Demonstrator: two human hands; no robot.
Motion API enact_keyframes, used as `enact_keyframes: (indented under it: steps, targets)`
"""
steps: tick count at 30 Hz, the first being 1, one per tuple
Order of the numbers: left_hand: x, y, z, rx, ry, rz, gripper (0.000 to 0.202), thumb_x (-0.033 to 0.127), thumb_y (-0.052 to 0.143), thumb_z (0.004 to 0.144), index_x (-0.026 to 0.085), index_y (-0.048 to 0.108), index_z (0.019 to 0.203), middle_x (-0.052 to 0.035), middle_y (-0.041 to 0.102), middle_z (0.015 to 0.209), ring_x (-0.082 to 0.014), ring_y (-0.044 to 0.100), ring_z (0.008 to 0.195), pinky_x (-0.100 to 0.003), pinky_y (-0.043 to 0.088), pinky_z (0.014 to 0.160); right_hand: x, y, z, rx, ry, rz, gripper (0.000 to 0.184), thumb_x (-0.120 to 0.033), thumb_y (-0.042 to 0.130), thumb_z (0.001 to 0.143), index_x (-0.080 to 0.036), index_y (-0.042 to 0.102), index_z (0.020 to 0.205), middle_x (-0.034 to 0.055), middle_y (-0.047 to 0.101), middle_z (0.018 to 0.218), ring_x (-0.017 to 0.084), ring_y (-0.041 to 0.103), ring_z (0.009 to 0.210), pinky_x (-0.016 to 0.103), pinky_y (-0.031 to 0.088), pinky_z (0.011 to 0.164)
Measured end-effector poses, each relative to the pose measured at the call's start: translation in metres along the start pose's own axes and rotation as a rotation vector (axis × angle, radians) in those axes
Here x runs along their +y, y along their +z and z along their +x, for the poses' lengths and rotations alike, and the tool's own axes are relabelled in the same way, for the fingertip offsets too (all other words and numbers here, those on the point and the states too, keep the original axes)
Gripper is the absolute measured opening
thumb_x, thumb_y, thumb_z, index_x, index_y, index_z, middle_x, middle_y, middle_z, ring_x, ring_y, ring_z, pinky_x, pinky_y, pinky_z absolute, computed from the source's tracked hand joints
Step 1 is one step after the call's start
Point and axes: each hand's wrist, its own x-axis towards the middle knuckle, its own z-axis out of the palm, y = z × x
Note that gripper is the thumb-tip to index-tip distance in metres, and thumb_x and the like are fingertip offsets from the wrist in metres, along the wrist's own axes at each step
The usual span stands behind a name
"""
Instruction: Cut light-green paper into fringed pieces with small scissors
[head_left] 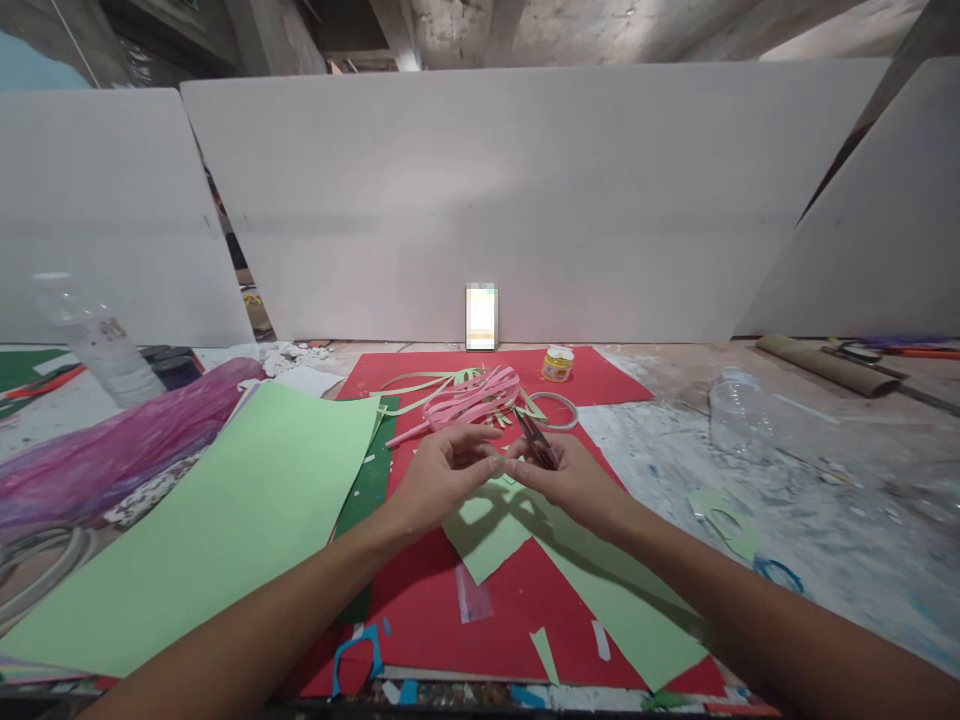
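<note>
Both my hands meet over the red paper sheet (450, 590) in the middle of the table. My left hand (442, 475) pinches a small piece I cannot make out, fingertips touching those of the other hand. My right hand (566, 480) is closed around a pair of scissors (536, 440), blades pointing away from me. Under the hands lies a cut light green paper piece (487, 535). Just beyond them sit a bundle of pink paper strips (469, 400) and thin green strips (420, 385).
A large light green sheet (217, 530) lies at left beside purple plastic (127, 440) and a plastic bottle (97, 345). A small yellow jar (557, 364), a tape ring (555, 410), a clear bottle (739, 415) and a cardboard tube (817, 365) sit further back. White boards wall the table.
</note>
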Motion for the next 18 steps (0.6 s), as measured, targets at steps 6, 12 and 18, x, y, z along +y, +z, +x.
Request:
enact_keyframes:
  steps: [6, 12, 18]
  targets:
    - [0.002, -0.002, -0.001, -0.025, -0.077, -0.007, 0.031, 0.027, 0.068, 0.078, 0.019, 0.066, 0.108, -0.007, 0.07, 0.089, -0.0189, 0.067, 0.082, -0.035, 0.054, 0.077, 0.005, 0.0, 0.001, -0.029, 0.018, 0.038, 0.032, -0.049, 0.062, 0.081, -0.017, 0.055, 0.077, -0.0045, 0.037, 0.061, 0.007, 0.027, 0.05, 0.022, 0.021, 0.043]
    - [0.0, 0.001, 0.0, -0.006, -0.043, 0.055, 0.028, 0.024, 0.069, 0.077, 0.018, 0.067, 0.104, -0.0082, 0.072, 0.1, -0.0198, 0.067, 0.088, -0.036, 0.055, 0.08, 0.012, 0.0, 0.003, 0.013, 0.021, 0.001, 0.036, -0.053, 0.061, 0.081, -0.018, 0.054, 0.075, -0.005, 0.034, 0.059, 0.008, 0.029, 0.05, 0.022, 0.024, 0.042]
    - [-0.001, -0.002, 0.003, 0.035, -0.102, -0.078, 0.027, 0.021, 0.067, 0.078, 0.018, 0.067, 0.104, -0.0051, 0.069, 0.084, -0.0151, 0.065, 0.074, -0.032, 0.055, 0.071, 0.006, -0.001, 0.001, -0.058, 0.1, 0.24, 0.048, -0.068, 0.034, 0.089, -0.022, 0.045, 0.083, -0.0083, 0.025, 0.058, 0.007, 0.017, 0.045, 0.021, 0.017, 0.04]
